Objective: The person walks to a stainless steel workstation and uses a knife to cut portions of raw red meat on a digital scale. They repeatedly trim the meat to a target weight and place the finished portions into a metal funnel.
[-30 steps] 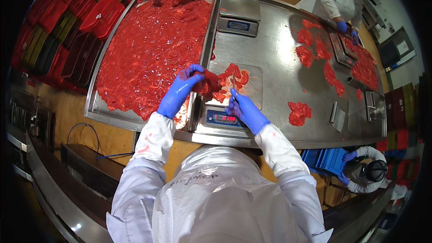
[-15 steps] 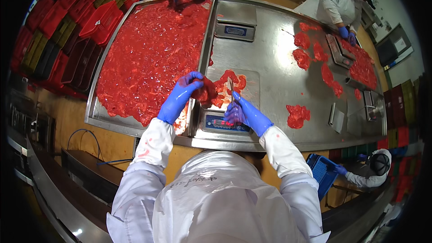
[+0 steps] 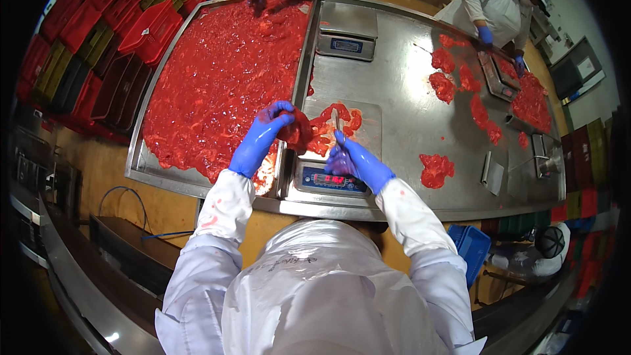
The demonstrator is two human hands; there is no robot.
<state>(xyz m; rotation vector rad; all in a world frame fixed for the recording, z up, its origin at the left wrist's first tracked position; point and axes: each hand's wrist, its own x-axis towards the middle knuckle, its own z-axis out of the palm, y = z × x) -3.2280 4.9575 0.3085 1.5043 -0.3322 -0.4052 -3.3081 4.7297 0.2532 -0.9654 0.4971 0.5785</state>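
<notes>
My left hand (image 3: 261, 137), in a blue glove, is closed on a dark red piece of raw meat (image 3: 297, 130) at the left edge of the bench scale (image 3: 374, 133). My right hand (image 3: 355, 163), gloved in blue too, grips a small knife (image 3: 337, 122), its blade pointing away from me over the scale. More raw meat (image 3: 342, 116) lies on the scale's steel plate, around the blade. Red digits glow on the display (image 3: 332, 180) below my hands. To the left, a broad steel tray (image 3: 136, 158) holds a thick layer of wet red meat.
A second scale (image 3: 347, 29) stands at the far middle of the steel table. Several meat pieces (image 3: 436, 170) lie on the right. Co-workers stand at the far side; another person (image 3: 549, 250) is low at right beside a blue crate (image 3: 470, 250). Stacked crates (image 3: 150, 31) line the left.
My hands have shifted only slightly, still holding the meat and the knife. The far co-workers' hands have moved apart. The person at lower right has drawn a hand back from the blue crate.
</notes>
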